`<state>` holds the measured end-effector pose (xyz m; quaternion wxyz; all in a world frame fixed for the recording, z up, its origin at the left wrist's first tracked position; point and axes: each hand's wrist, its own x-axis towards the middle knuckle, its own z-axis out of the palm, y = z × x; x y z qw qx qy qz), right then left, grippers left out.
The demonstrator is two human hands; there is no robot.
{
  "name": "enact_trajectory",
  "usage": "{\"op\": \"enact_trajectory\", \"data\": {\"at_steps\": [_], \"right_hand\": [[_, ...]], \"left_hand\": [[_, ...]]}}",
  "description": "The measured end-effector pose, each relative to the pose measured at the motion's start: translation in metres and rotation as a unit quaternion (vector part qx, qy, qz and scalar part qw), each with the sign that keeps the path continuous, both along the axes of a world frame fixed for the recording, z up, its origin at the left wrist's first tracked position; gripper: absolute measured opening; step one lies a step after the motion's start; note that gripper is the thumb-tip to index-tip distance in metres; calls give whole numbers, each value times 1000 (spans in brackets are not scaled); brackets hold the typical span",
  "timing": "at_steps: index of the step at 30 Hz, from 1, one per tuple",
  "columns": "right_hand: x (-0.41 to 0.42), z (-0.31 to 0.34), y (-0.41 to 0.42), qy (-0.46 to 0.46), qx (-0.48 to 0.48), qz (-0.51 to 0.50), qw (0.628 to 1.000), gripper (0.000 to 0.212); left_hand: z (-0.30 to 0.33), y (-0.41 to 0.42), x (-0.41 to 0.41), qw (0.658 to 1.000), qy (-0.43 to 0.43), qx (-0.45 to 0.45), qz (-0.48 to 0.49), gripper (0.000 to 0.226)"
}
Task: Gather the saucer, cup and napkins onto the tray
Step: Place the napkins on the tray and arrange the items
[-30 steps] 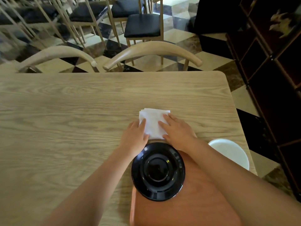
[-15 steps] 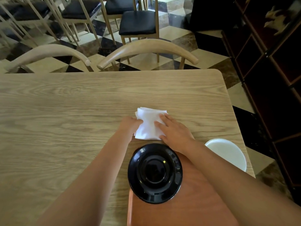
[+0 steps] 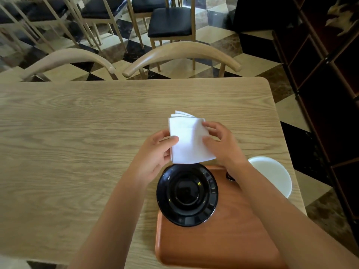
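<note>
A stack of white napkins (image 3: 189, 141) is held up off the wooden table (image 3: 77, 133) between both hands. My left hand (image 3: 155, 154) pinches its left edge and my right hand (image 3: 223, 144) grips its right side. Just below them a black saucer (image 3: 187, 194) lies on the far left corner of the brown tray (image 3: 223, 239). A small dark object (image 3: 230, 176), partly hidden by my right forearm, sits on the tray's far edge; I cannot tell whether it is the cup.
A white round bowl-like object (image 3: 272, 174) sits at the table's right edge beside the tray. Two curved wooden chair backs (image 3: 180, 53) stand against the far edge. A dark shelf unit (image 3: 330, 94) lines the right side.
The napkins lay flat on the table under both hands; now both hands have lifted them off the surface and hold them tilted above the saucer's far rim.
</note>
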<state>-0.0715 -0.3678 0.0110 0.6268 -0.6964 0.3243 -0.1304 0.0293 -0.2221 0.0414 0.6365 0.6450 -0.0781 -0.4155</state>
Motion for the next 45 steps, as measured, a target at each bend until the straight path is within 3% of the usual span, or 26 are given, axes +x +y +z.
{"op": "enact_trajectory", "data": {"at_steps": [5,11,14,18,22,25,31,35,40,45], "right_hand": [[-62,33,11,-72,32,-58,995,39],[-134,42,25,-65,19,-88,994,45],[-169,40,29,-55,21,-71,996,49],[-207,27,39,-35,-56,-30,997,55],[-232,-3,47,29,-167,-12,985,57],[-244,-25,47,97,-242,2,965,46],[-247,-41,49,182,-262,21,948,40],[-242,-39,50,196,-354,53,913,39],[-245,-43,54,235,-439,62,865,41],[-251,-50,56,246,-509,120,816,45]], "left_hand": [[6,18,-42,998,-52,-20,31,25],[-1,30,-108,996,-70,-37,38,44],[-6,41,-137,993,-112,-27,-2,50],[-17,47,-163,981,-187,3,-58,43],[-34,45,-186,944,-299,71,-124,24],[-48,43,-199,931,-318,100,-147,19],[-69,36,-212,907,-351,144,-182,28],[-76,32,-215,886,-370,167,-225,33],[-80,37,-222,829,-454,211,-250,34],[-86,41,-226,761,-559,178,-278,39]]}}
